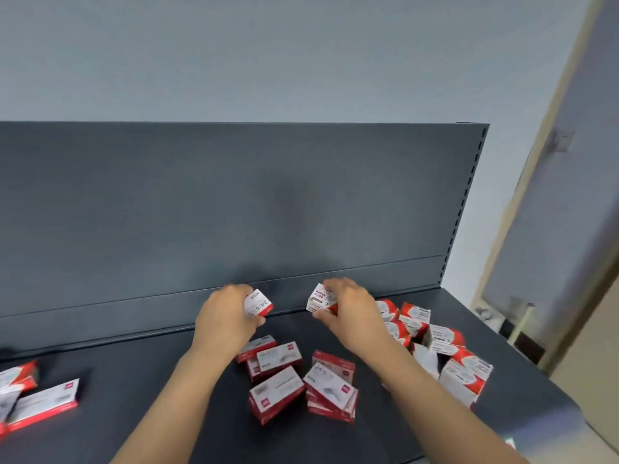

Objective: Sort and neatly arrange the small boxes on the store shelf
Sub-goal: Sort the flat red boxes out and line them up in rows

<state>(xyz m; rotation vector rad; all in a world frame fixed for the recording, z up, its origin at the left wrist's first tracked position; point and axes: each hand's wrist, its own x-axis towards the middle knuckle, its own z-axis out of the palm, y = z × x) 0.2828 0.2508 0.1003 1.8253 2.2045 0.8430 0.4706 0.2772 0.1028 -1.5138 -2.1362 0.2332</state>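
My left hand (226,318) grips a small red-and-white box marked 24/6, the staples box (258,304), held above the dark shelf (134,413) near the back panel. A little to its right, my right hand (350,309) grips a red-and-white paper clips box (321,299). Between and below my forearms lie several loose staples boxes (279,390) in a jumble. Right of my right hand is a heap of paper clips boxes (435,343), partly hidden by my forearm.
More red-and-white boxes (37,400) lie at the shelf's left end. The grey back panel (234,212) rises behind the shelf, with a slotted upright (464,202) at its right. A doorway and door frame (552,229) stand beyond the shelf's right edge.
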